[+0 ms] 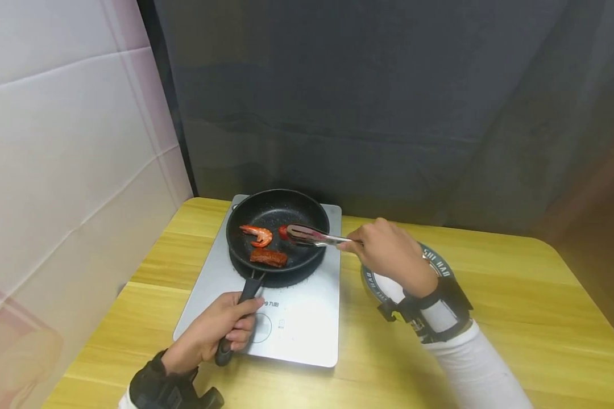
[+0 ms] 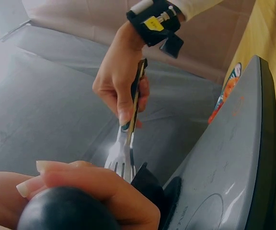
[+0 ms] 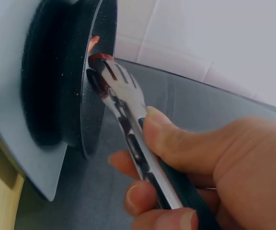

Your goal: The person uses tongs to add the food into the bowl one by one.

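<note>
My left hand grips the black handle of a frying pan. In the pan lie an orange shrimp and, nearer the handle, a browned slab of meat. From the right, my right hand holds metal tongs between thumb and fingers. Their tips reach low into the pan at a small red piece of food. In the right wrist view the tong heads lie close together with red between them; whether they pinch the piece firmly is hard to tell.
The pan stands on a silver induction cooker on a wooden table. Partly under my right forearm is a plate with a dark lettered rim; the left wrist view shows orange-red food there. A dark curtain hangs behind.
</note>
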Demonstrator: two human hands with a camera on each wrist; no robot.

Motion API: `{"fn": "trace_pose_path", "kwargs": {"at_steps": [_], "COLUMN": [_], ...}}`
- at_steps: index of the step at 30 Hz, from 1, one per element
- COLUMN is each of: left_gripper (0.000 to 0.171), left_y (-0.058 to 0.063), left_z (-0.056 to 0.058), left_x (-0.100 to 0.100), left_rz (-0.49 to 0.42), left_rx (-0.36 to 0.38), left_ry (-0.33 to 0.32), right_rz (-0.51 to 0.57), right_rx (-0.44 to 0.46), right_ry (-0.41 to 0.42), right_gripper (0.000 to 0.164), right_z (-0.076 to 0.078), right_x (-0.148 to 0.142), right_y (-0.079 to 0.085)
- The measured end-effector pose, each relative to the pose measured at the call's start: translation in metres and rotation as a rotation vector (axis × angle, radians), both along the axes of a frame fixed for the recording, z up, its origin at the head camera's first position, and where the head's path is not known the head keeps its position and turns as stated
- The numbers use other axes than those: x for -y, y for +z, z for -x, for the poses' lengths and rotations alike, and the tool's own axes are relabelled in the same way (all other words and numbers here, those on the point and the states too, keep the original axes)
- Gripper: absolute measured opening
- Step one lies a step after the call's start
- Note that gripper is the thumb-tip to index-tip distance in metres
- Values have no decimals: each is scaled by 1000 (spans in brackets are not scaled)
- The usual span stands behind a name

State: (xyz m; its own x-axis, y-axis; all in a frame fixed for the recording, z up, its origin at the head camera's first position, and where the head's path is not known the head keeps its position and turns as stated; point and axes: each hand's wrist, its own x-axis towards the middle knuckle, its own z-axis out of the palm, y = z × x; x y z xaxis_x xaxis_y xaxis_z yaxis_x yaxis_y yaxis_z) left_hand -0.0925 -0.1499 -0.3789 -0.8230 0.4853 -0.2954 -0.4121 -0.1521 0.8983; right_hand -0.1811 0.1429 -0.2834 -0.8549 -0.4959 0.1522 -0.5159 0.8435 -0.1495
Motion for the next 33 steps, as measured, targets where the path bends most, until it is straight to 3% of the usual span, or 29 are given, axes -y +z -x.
{"fn": "trace_pose_path", "kwargs": {"at_steps": [7,13,23,33], "left_gripper": [29,29,29,29], "left_y": [-1,-1,-1,-1], "left_z": [-2,-2,0,1], "left_x": [0,1,1,1], "left_rz": [-8,-9,8,2], "left_rx": [1,-6,-7,1], "left_ry": [-3,-3,-3,8], "right_rz": [-74,-83,-102,-144], "right_rx": [55,47,33,97], "right_ry": [-5,-12,49,-22], "right_gripper": [24,26,24,24], "right_z": [7,11,15,16], "right_x": [9,15,18,24], "right_y": [1,0,3,11]}}
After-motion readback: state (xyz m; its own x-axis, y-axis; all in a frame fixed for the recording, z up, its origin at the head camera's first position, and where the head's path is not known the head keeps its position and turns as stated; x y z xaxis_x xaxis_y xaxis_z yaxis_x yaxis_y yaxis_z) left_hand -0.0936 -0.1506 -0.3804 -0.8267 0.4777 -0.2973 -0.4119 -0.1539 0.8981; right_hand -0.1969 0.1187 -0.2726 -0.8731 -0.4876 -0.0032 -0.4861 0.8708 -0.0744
